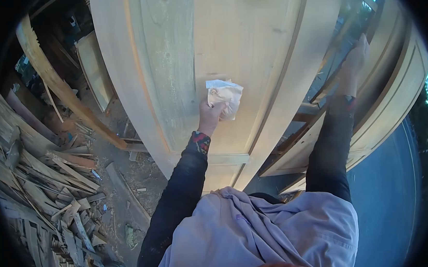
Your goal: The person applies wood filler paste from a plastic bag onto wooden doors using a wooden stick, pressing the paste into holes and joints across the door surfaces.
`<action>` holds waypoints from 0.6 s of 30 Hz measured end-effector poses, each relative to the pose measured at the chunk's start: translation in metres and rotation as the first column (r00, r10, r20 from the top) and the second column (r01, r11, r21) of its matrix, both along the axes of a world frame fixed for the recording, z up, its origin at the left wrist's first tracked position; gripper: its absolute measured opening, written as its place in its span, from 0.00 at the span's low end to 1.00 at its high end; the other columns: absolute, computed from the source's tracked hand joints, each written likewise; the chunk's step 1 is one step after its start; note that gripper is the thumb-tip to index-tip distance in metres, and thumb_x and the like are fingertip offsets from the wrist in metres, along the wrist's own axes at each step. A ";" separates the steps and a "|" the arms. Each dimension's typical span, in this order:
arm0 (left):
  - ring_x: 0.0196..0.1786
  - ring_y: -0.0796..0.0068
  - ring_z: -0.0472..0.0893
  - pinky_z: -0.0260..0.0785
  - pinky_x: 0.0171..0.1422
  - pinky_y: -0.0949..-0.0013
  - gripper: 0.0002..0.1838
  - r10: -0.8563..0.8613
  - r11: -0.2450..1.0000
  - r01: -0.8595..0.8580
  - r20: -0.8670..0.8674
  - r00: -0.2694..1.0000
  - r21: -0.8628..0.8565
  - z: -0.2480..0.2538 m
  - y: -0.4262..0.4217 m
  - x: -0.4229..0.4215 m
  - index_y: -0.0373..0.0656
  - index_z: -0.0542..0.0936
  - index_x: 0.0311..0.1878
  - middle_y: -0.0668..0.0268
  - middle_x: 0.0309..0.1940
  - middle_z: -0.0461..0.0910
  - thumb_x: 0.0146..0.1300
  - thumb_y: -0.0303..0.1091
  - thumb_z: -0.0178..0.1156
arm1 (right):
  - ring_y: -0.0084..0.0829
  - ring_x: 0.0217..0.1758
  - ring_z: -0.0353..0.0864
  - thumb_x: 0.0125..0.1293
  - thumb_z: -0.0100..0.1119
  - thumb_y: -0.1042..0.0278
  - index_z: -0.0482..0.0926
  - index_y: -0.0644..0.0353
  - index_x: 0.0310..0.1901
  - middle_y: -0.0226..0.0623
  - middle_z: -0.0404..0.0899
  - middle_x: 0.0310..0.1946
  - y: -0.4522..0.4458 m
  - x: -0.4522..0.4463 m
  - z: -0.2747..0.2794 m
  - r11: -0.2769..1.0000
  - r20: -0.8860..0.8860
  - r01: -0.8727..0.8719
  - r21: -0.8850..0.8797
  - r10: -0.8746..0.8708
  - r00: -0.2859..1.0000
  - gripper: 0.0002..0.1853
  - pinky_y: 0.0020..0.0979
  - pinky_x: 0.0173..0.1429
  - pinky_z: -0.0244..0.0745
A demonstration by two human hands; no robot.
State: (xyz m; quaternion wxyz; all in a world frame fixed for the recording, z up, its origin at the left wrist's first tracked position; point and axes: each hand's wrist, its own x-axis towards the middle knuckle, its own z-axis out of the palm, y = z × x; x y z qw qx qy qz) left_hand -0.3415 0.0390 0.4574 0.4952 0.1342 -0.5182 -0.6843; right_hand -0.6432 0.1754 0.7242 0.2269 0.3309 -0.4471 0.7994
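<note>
Mauve shirt (272,227); left hand (210,117) with sheet (228,100) against wooden door (172,73)

Door (238,40) ctr; sheet (227,98) before it, in L hand (209,118); scrap wood (64,189) L, panel (399,87) R.

Panelled door (257,34), top out of frame

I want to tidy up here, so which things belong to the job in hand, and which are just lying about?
In use:
- Creased cream-and-white sheet, held in the left hand
- Large pale wooden panelled door

Apparently just lying about:
- Heap of broken brown wooden offcuts
- Long, narrow greyish wooden board
</note>
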 end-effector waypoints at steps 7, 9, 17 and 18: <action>0.37 0.79 0.79 0.71 0.42 0.73 0.11 0.056 0.996 -0.055 -0.012 0.998 0.074 -0.006 0.007 -0.002 0.34 0.79 0.40 0.66 0.34 0.81 0.52 0.27 0.59 | 0.31 0.62 0.64 0.72 0.39 0.50 0.66 0.68 0.60 0.40 0.69 0.58 0.024 -0.017 -0.220 0.908 0.469 -0.303 0.290 0.141 0.872 0.28 0.33 0.64 0.57; 0.38 0.79 0.78 0.70 0.43 0.73 0.12 0.047 0.992 -0.035 -0.094 0.994 0.124 -0.013 0.009 -0.004 0.34 0.79 0.40 0.67 0.35 0.80 0.52 0.27 0.59 | 0.30 0.61 0.66 0.71 0.35 0.43 0.67 0.70 0.59 0.39 0.71 0.56 0.017 -0.020 -0.246 0.811 0.593 -0.464 0.356 0.187 0.783 0.34 0.32 0.65 0.57; 0.37 0.76 0.79 0.70 0.43 0.72 0.12 0.194 0.929 -0.148 -0.104 0.975 0.339 -0.033 0.037 0.069 0.34 0.78 0.41 0.66 0.35 0.80 0.52 0.26 0.58 | 0.26 0.43 0.73 0.71 0.44 0.51 0.77 0.67 0.43 0.33 0.77 0.36 0.019 -0.046 -0.244 0.854 0.431 -0.265 0.448 0.054 0.901 0.23 0.31 0.53 0.67; 0.38 0.75 0.79 0.70 0.44 0.72 0.13 0.253 0.911 -0.208 -0.084 0.964 0.357 -0.040 0.040 0.086 0.35 0.77 0.42 0.66 0.35 0.80 0.52 0.25 0.58 | 0.25 0.42 0.73 0.70 0.45 0.53 0.77 0.66 0.41 0.33 0.76 0.34 0.019 -0.036 -0.240 0.862 0.417 -0.231 0.451 0.026 0.909 0.21 0.30 0.52 0.67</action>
